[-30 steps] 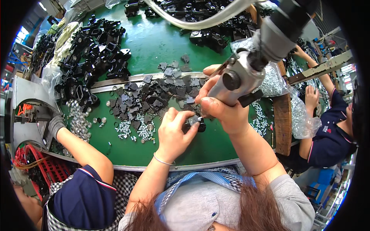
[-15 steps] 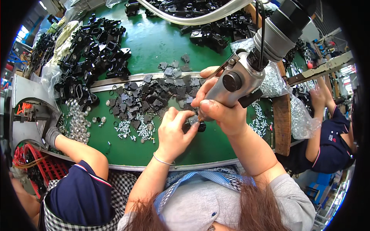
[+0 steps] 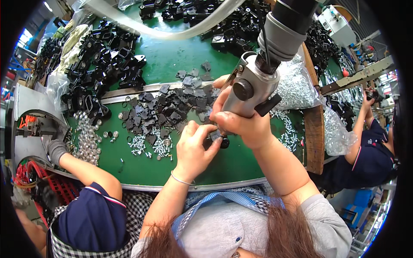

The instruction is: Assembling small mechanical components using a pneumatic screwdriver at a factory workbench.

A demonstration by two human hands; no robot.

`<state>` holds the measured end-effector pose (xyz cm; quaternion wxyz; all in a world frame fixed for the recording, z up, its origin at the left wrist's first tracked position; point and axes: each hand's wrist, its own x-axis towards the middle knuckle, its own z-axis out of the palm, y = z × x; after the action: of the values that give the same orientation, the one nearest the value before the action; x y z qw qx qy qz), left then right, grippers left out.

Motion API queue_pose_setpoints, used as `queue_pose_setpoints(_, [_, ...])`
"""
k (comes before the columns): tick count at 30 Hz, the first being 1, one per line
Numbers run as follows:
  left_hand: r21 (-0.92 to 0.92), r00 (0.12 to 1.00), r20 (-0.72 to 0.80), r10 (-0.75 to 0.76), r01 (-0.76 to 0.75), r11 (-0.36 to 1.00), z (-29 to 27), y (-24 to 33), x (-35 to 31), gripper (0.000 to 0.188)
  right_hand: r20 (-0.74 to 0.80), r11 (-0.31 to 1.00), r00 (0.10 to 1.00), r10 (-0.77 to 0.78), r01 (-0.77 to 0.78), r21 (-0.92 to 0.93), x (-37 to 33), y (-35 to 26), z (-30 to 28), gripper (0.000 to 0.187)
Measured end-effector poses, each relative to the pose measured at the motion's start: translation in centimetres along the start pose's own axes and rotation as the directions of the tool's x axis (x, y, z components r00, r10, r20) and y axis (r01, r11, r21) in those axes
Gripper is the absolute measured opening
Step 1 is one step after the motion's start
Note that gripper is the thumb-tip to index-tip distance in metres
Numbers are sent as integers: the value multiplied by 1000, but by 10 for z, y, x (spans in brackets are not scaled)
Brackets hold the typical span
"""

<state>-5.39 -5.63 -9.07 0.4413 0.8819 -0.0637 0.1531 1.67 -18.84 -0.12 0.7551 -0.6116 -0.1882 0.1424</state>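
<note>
Left hand point(image 3: 189, 148) pinched a blocky grey-black part point(image 3: 215, 135); at its one o'clock, right hand point(image 3: 243, 127) clenched a slanting silver metal driver point(image 3: 248, 101).

left grip point(image 3: 194, 144): pinching small black part point(image 3: 224, 142) | right grip point(image 3: 249, 127): around silver power tool point(image 3: 254, 88) | loose screws point(image 3: 162, 146) nearby

Near tabletop point(image 3: 142, 170) passable; power tool point(image 3: 257, 86) obstructs, room behind unclear.

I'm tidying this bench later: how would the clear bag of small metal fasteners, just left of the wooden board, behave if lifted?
The clear bag is probably heavy for its size, since it looks packed with metal fasteners. Thin and shiny, it would likely sag and shift shape. Its broad, slumped form seems unlikely to roll.
</note>
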Motion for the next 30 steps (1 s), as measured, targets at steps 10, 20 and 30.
queue_pose_setpoints(10, [9, 1000, 12, 21, -21, 1000, 3, 0, -3, 28, -35, 997, 998, 42, -40, 62, -8, 11, -10, 49])
queue_pose_setpoints(20, [27, 987, 145, 68, -73, 997, -11, 3, 4, 29, 98, 991, 994, 42, -54, 121, -10, 13, -18, 58])
queue_pose_setpoints(30, [-370, 965, 178, -194, 248, 895, -39, 6, 140, 25, -218, 982, 964, -150, 170, 80, -25, -12, -67, 53])
